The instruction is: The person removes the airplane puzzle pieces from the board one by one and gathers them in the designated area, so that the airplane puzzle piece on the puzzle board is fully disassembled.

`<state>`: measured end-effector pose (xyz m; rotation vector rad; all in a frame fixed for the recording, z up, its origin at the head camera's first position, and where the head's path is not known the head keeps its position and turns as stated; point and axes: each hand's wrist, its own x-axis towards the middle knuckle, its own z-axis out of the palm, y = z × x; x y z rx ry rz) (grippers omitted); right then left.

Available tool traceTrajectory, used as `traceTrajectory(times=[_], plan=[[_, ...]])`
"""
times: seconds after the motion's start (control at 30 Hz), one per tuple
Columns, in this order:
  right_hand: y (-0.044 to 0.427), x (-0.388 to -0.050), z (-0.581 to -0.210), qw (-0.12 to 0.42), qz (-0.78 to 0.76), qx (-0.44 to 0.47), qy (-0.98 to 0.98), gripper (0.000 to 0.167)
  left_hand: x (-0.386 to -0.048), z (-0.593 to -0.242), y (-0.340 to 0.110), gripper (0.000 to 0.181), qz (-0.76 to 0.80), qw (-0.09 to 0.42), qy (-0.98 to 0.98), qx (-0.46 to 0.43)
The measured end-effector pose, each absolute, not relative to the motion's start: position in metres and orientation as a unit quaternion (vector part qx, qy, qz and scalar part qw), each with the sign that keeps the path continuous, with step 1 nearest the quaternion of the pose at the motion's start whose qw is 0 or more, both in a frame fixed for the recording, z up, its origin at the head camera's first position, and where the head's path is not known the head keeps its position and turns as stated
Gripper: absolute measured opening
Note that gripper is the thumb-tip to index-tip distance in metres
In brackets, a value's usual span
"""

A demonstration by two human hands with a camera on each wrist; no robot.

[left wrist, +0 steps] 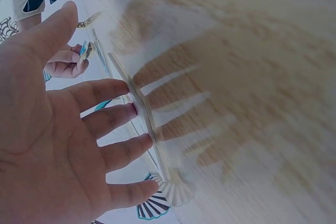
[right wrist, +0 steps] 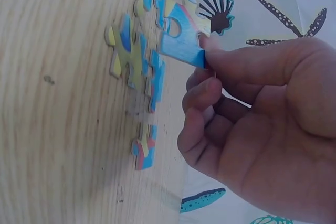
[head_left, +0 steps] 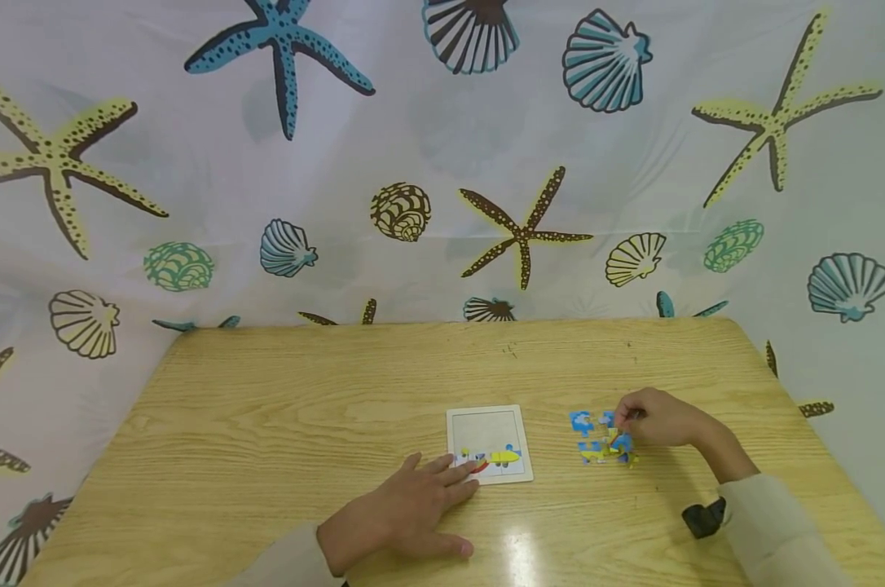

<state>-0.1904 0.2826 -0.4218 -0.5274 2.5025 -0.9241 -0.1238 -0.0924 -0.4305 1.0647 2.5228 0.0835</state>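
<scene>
My right hand (head_left: 655,417) pinches a blue jigsaw puzzle piece (right wrist: 182,43) with a yellow and pink pattern between thumb and fingers, lifted off the table in the right wrist view. Several loose puzzle pieces (right wrist: 127,56) lie on the wood beneath and beside it. To the left is a square puzzle tray (head_left: 486,409) with a pale rim. Its lower part has pieces (head_left: 504,457) fitted in a row, while its upper part shows bare board. My left hand (head_left: 419,504) lies at the tray's lower left with fingers spread, fingertips touching the near edge.
The wooden table (head_left: 303,391) reaches back to a white cloth (head_left: 428,277) printed with starfish and shells. Another cluster of loose pieces (head_left: 582,421) lies right of the tray. A black device (head_left: 702,519) sits at the right sleeve.
</scene>
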Motion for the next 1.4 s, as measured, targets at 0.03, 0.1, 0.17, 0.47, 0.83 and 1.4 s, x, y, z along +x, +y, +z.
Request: traceTrajectory(times=[0.03,0.1,0.17,0.47,0.83,1.4], plan=[[0.284,-0.19,-0.422,0.211,-0.331,-0.187,0.9,0.011,-0.124,-0.43,-0.092,0.077,0.03,0.199,0.902,0.381],[0.287,-0.19,-0.421,0.216,-0.327,-0.184,0.901,0.012,-0.123,-0.43,-0.093,0.077,0.031,0.199,0.902,0.381],[0.29,-0.19,-0.421,0.223,-0.326,-0.18,0.901,0.012,-0.123,-0.43,-0.093,0.077,0.031,0.197,0.902,0.382],[0.307,-0.189,-0.421,0.241,-0.323,-0.173,0.899,0.013,-0.123,-0.43,-0.093,0.077,0.035,0.196,0.902,0.382],[0.32,-0.184,-0.42,0.245,-0.311,-0.167,0.903,0.012,-0.123,-0.431,-0.093,0.076,0.03,0.195,0.903,0.381],[0.325,-0.18,-0.426,0.221,-0.276,-0.134,0.926,0.01,-0.124,-0.432,-0.093,0.077,0.027,0.194,0.903,0.383]])
